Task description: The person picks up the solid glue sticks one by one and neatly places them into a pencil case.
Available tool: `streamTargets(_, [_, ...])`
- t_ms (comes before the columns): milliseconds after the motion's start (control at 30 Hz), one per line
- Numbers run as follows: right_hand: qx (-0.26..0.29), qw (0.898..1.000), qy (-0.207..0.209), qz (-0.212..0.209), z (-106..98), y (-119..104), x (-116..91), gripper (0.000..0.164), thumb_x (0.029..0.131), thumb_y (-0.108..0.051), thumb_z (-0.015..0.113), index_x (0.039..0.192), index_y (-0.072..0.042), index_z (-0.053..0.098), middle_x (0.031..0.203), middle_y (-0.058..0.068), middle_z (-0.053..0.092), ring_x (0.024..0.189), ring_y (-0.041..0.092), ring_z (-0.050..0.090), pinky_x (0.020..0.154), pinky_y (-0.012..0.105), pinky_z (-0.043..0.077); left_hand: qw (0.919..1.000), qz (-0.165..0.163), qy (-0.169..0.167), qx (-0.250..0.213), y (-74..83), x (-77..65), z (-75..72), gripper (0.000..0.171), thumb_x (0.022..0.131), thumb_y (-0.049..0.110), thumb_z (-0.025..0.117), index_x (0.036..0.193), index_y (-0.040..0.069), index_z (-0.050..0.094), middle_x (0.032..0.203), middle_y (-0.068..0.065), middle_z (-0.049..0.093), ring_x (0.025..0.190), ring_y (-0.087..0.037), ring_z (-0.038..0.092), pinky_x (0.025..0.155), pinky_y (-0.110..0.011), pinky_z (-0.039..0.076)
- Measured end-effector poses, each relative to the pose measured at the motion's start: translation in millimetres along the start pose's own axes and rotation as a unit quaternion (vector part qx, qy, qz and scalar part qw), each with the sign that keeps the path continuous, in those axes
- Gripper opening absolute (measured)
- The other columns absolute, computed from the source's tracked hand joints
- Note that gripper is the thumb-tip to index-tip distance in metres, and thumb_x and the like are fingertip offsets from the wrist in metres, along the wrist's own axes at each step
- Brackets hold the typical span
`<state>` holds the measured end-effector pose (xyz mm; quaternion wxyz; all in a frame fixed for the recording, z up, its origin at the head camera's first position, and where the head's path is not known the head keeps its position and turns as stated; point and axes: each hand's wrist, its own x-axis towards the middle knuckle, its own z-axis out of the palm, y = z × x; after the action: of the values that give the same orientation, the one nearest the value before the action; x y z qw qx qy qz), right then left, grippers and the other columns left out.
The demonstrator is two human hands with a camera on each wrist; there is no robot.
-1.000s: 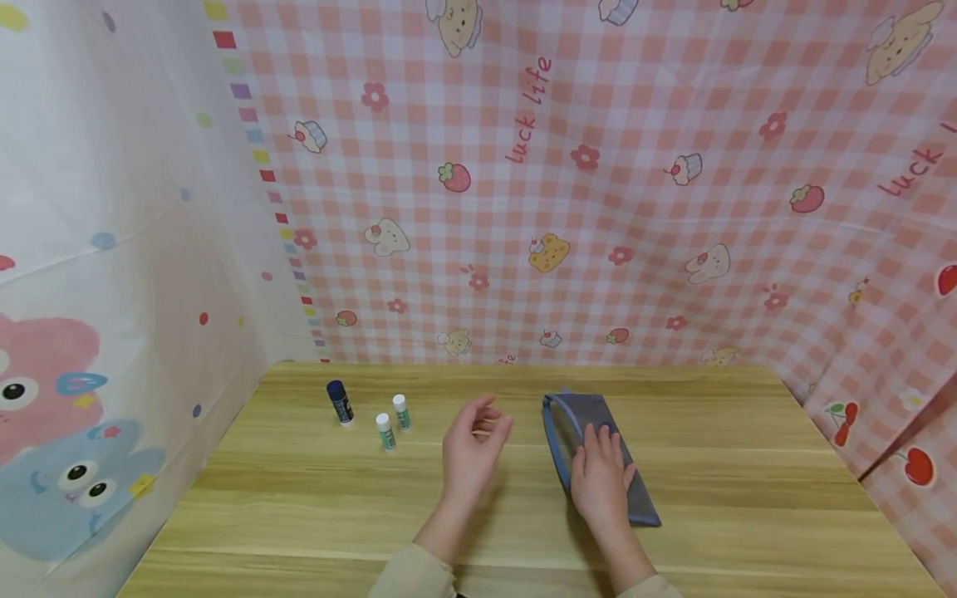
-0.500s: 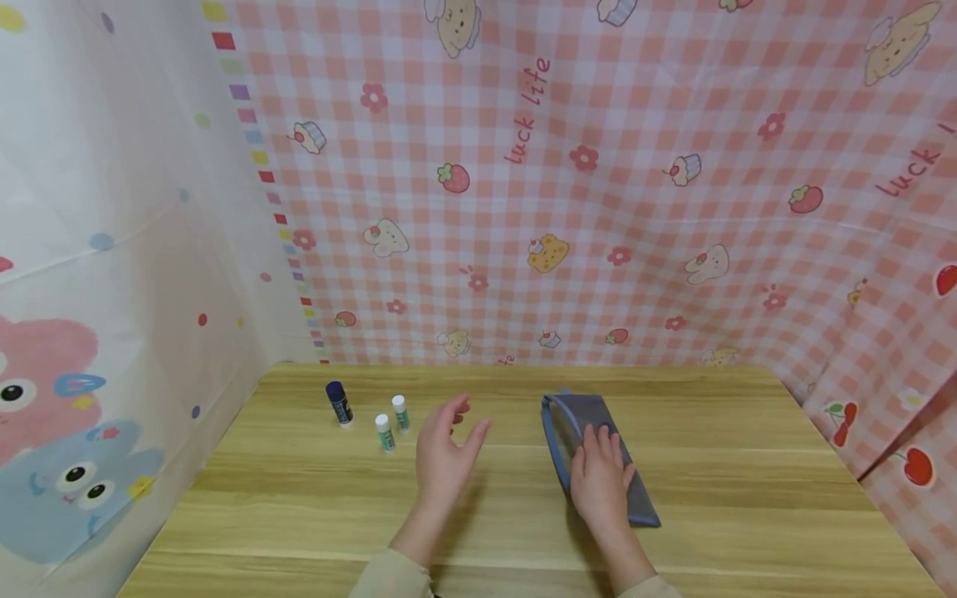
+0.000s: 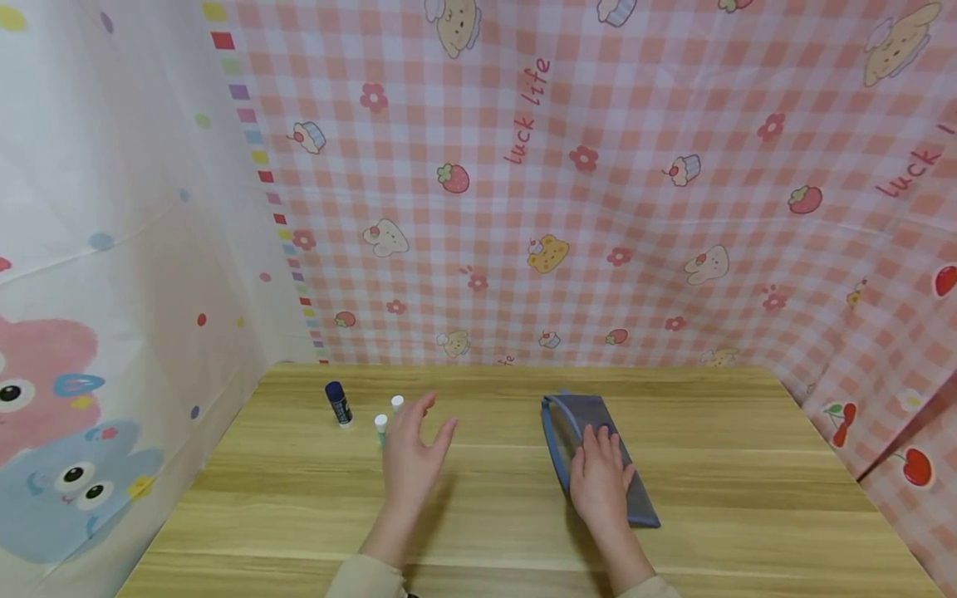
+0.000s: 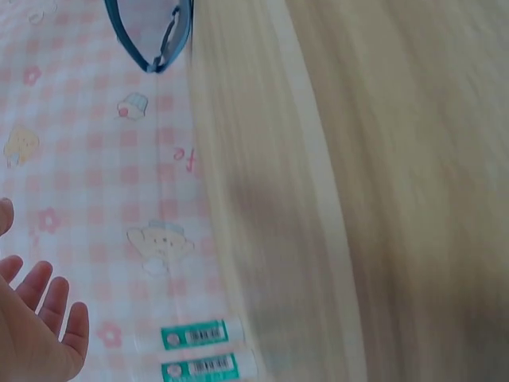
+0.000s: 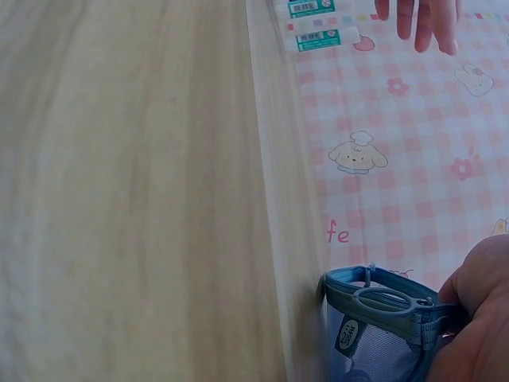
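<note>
My right hand (image 3: 600, 486) holds a blue-grey zip pouch (image 3: 641, 502) at its edge, fingers lying over its upper side. The pouch's zipped mouth gapes toward the left, and the right wrist view shows its mesh side (image 5: 386, 354) and zip-pull ring (image 5: 382, 300). My left hand (image 3: 409, 461) is raised over the table, thumb and fingers spread apart, holding nothing. It overlaps two small glue sticks with white caps and green labels, the nearer glue stick (image 3: 381, 425) and the farther glue stick (image 3: 398, 404). Both labels show in the left wrist view, beside the left fingers.
A larger glue stick (image 3: 339, 404) with a dark blue cap stands left of the two small ones. The wood-grain table (image 3: 493, 531) ends at the back against a pink checked cloth (image 3: 508, 208). A white printed cloth (image 3: 149, 249) hangs at the left.
My left hand has moved left across the table, from near the pouch to the small glue sticks, its thumb spreading wider from the fingers. The right hand and pouch have stayed put.
</note>
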<state>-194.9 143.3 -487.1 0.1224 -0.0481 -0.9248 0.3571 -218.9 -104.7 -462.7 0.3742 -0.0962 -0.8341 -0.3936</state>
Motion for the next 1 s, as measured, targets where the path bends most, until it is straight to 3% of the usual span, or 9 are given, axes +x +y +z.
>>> streamTargets(167, [-0.001,1.000,-0.002,0.001,-0.6,0.0,-0.2,0.044,0.103,-0.009,0.042,0.142,0.012,0.042,0.149,0.037,0.029,0.141,0.052,0.019,0.103,0.082,0.008,0.9995,0.021,0.021,0.006,-11.5,0.1,-8.8,0.043,0.079,0.012,0.083,0.116,-0.002,0.066,0.104,-0.017,0.068,0.093,-0.033,0.061,0.082,-0.049,0.050])
streamTargets(433, [0.002,1.000,-0.001,0.000,0.3,0.6,0.2,0.044,0.103,-0.009,0.042,0.141,0.012,0.042,0.149,0.036,0.029,0.141,0.052,0.019,0.104,0.081,0.008,0.9994,-0.015,0.028,0.013,-26.1,-1.0,-26.2,0.046,0.078,0.010,0.083,0.118,-0.002,0.065,0.105,-0.019,0.067,0.096,-0.037,0.061,0.085,-0.052,0.048])
streamTargets(667, [0.004,1.000,-0.003,-0.001,-0.6,-1.1,-0.8,0.044,0.103,-0.009,0.042,0.142,0.012,0.041,0.149,0.037,0.028,0.141,0.052,0.018,0.103,0.081,0.008,0.9979,-0.021,0.056,0.022,-40.3,-2.4,-38.4,0.043,0.076,0.009,0.082,0.114,-0.005,0.065,0.104,-0.022,0.066,0.092,-0.038,0.060,0.082,-0.052,0.047])
streamTargets(1000, [0.003,1.000,0.000,0.000,0.3,-0.8,-0.9,0.044,0.103,-0.009,0.042,0.142,0.012,0.042,0.149,0.036,0.029,0.141,0.052,0.019,0.103,0.082,0.008,0.9968,-0.043,0.062,0.028,-58.4,-3.6,-53.8,0.042,0.080,0.006,0.081,0.116,-0.007,0.063,0.106,-0.024,0.066,0.095,-0.041,0.059,0.084,-0.054,0.047])
